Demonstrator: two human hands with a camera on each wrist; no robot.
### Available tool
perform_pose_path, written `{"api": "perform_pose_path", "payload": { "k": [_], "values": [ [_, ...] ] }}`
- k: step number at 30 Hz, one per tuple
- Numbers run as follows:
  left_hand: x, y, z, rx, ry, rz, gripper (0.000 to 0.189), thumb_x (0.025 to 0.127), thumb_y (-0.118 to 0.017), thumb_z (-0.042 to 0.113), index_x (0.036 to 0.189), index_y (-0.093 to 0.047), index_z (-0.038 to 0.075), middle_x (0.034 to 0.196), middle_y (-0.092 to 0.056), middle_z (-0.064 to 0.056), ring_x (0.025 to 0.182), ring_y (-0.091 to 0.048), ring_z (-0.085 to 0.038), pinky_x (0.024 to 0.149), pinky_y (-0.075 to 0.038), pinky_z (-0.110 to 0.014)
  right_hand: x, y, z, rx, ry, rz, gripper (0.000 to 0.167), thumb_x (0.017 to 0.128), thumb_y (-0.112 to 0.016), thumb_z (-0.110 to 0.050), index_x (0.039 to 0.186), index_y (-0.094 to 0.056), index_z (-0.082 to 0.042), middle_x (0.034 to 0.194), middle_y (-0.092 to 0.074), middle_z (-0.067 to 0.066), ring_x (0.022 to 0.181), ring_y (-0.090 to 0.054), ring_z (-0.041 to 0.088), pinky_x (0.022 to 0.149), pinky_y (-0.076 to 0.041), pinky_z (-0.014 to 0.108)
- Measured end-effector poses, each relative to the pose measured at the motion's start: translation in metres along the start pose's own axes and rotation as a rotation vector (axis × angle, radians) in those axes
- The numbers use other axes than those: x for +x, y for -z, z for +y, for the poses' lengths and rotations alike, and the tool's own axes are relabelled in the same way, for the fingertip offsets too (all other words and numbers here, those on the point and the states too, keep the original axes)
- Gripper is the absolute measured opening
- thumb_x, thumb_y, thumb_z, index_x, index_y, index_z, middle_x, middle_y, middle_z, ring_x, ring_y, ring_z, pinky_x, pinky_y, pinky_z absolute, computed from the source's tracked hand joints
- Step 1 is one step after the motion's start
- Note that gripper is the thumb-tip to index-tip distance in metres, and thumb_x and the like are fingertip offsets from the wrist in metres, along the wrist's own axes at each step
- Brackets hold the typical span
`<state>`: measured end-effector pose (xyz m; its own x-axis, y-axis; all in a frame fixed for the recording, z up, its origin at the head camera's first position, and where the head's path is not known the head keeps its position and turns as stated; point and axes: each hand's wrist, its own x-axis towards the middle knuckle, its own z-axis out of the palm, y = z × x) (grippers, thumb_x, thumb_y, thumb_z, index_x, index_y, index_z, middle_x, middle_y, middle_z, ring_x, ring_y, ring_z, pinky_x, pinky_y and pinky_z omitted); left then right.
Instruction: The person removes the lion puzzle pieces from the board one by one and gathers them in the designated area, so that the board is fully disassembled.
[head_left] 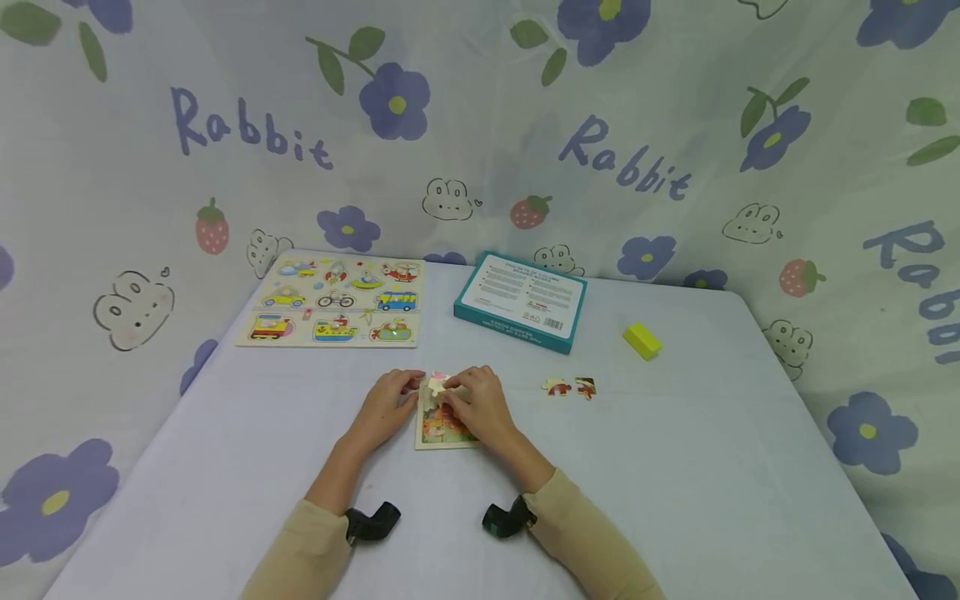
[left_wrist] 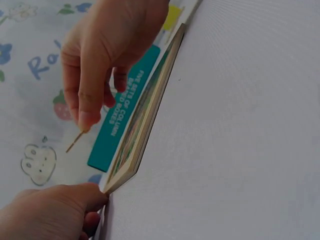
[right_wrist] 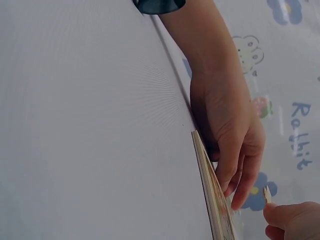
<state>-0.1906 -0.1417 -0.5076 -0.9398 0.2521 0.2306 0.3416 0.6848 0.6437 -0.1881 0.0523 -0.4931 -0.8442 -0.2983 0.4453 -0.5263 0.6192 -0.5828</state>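
One piece (in the right hand) above a puzzle board.

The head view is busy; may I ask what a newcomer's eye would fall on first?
Likely the white, purple-flowered backdrop behind the white-covered table, then the teal-and-white rectangular box at the table's back. Near centre, the person's right grip holds a thin wooden puzzle piece over a wooden puzzle board.

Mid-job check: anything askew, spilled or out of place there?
Nothing looks spilled or damaged. The box sits askew, turned at an angle to the back edge of the table. Two pieces lie loose, right of the board, probably just waiting to be placed.
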Motion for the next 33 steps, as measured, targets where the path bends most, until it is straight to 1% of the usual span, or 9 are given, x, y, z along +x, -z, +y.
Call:
{"api": "perform_pose_path", "payload": {
  "k": [4,12,17,21,27,30,33],
  "values": [
    [0.000,0.000,0.000,0.002,-0.006,0.000,0.028,0.086,-0.060,0.006,0.114,-0.060,0.004,0.091,-0.056,-0.002,0.085,-0.051,-0.017,0.075,-0.043,-0.034,0.001,0.002,-0.002,0.007,0.000,-0.004,0.010,0.079,-0.073,-0.018,0.085,-0.071,-0.011,0.084,-0.062,-0.001,0.083,-0.050,0.015,0.076,-0.040,0.031],
    [0.001,-0.001,0.002,0.029,0.006,-0.009,0.025,0.086,-0.060,0.005,0.110,-0.062,0.004,0.083,-0.052,0.001,0.079,-0.045,-0.016,0.070,-0.038,-0.033,0.001,0.012,0.000,0.030,0.009,-0.011,0.010,0.080,-0.071,-0.019,0.086,-0.070,-0.011,0.085,-0.061,-0.001,0.084,-0.049,0.014,0.075,-0.041,0.029],
    [0.000,0.000,0.003,0.025,0.013,-0.006,0.023,0.088,-0.058,0.009,0.110,-0.063,0.005,0.082,-0.053,0.002,0.078,-0.046,-0.015,0.069,-0.039,-0.033,0.000,0.022,0.003,0.056,-0.026,-0.044,0.010,0.081,-0.071,-0.018,0.087,-0.070,-0.011,0.087,-0.061,-0.002,0.085,-0.049,0.014,0.075,-0.042,0.030],
    [-0.001,0.001,0.003,0.007,0.026,-0.012,0.021,0.092,-0.054,0.013,0.111,-0.063,0.006,0.086,-0.056,0.001,0.080,-0.047,-0.015,0.071,-0.039,-0.034,-0.002,0.028,0.010,0.060,-0.042,-0.076,0.010,0.081,-0.070,-0.021,0.088,-0.070,-0.013,0.088,-0.061,-0.004,0.086,-0.049,0.013,0.075,-0.042,0.029],
    [-0.002,0.001,0.002,0.000,0.029,-0.019,0.022,0.094,-0.051,0.013,0.112,-0.062,0.007,0.098,-0.061,-0.004,0.087,-0.051,-0.018,0.076,-0.041,-0.036,-0.006,0.040,0.019,0.062,-0.025,-0.091,0.011,0.081,-0.070,-0.020,0.087,-0.070,-0.011,0.088,-0.062,-0.003,0.086,-0.049,0.014,0.075,-0.042,0.030],
    [-0.002,0.000,0.002,0.004,0.030,-0.021,0.023,0.095,-0.049,0.012,0.113,-0.061,0.006,0.104,-0.062,-0.007,0.092,-0.052,-0.021,0.080,-0.041,-0.039,-0.008,0.045,0.024,0.040,-0.007,-0.096,0.011,0.081,-0.071,-0.019,0.087,-0.070,-0.010,0.088,-0.063,-0.001,0.086,-0.050,0.015,0.075,-0.042,0.031],
    [-0.001,0.000,0.003,0.009,0.030,-0.024,0.023,0.095,-0.048,0.011,0.114,-0.061,0.006,0.104,-0.061,-0.007,0.093,-0.052,-0.022,0.081,-0.041,-0.040,-0.010,0.050,0.031,0.000,-0.005,-0.101,0.010,0.081,-0.071,-0.019,0.087,-0.070,-0.011,0.089,-0.063,-0.001,0.088,-0.050,0.015,0.077,-0.042,0.032]
  ]
}}
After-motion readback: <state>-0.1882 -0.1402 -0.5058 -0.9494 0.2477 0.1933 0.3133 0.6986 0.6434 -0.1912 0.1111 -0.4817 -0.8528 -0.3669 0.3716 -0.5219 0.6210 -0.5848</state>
